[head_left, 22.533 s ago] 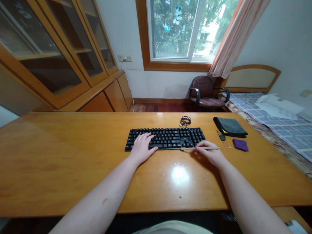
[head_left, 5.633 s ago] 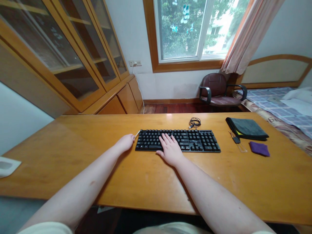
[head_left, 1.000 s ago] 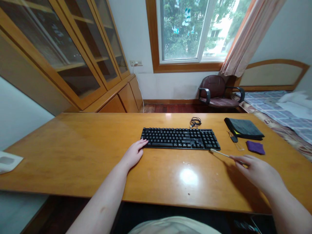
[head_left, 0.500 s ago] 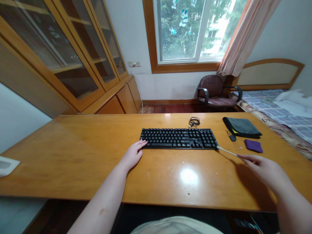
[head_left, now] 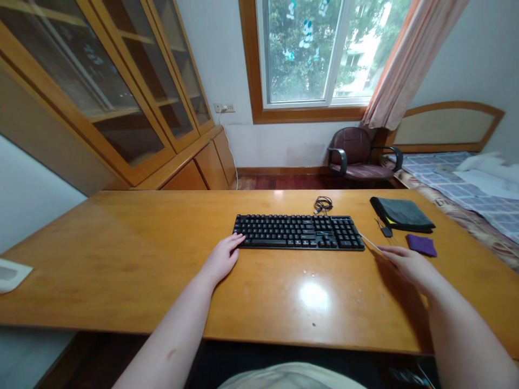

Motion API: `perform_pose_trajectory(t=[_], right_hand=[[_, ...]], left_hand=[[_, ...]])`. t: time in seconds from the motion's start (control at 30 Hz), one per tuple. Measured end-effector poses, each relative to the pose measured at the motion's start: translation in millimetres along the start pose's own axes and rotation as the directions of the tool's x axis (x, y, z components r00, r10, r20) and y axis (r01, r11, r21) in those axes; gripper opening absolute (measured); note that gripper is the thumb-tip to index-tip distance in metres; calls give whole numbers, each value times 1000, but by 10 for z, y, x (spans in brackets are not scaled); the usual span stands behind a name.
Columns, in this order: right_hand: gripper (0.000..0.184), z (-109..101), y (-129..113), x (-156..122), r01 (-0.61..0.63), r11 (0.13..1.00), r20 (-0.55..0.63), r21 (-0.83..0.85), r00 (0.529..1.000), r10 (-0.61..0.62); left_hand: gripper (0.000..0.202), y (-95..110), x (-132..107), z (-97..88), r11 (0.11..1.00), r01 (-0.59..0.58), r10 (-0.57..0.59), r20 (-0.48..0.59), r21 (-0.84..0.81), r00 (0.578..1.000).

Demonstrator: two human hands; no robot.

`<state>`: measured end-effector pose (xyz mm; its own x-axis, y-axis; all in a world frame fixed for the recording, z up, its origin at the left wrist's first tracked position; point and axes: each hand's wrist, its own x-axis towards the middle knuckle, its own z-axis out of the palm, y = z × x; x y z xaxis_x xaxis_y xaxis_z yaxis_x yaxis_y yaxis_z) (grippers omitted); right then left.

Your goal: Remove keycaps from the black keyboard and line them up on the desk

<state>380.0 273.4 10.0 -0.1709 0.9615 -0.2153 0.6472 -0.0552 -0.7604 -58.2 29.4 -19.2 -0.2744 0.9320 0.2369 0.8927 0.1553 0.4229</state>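
A black keyboard (head_left: 284, 233) lies flat across the middle of the wooden table. My left hand (head_left: 222, 258) rests at its front left corner, fingers stretched out over the end keys. Pinched in the fingers of my right hand (head_left: 409, 267) is a thin white stick (head_left: 370, 241). Its far end meets the right edge of the keyboard, beside the number keys. The tip is too small to make out. A coiled black cable (head_left: 323, 203) sits behind the keyboard.
Right of the keyboard are a folded dark grey cloth (head_left: 403, 212), a small black object (head_left: 386, 232) and a folded purple cloth (head_left: 421, 245). A white object (head_left: 14, 275) lies at the table's left edge. Beyond the table stand an armchair (head_left: 357, 151) and a bed (head_left: 478, 189).
My right hand has moved left and slightly up, bringing the stick's tip from the keyboard's front right corner farther back along its right edge. My left hand stays in place.
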Motion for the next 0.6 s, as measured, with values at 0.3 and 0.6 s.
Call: perform_pose_trajectory(t=[0.3,0.6], right_hand=[[32,258,-845,158,463,693,122,-553,868,-482],[41,1948,-2047,427,740,426,455,-521,663,-595]], left_hand=[[39,242,52,89,973,-63,87,-99,223,991],[39,271,93,220,955,-100,121,-59,281,991]])
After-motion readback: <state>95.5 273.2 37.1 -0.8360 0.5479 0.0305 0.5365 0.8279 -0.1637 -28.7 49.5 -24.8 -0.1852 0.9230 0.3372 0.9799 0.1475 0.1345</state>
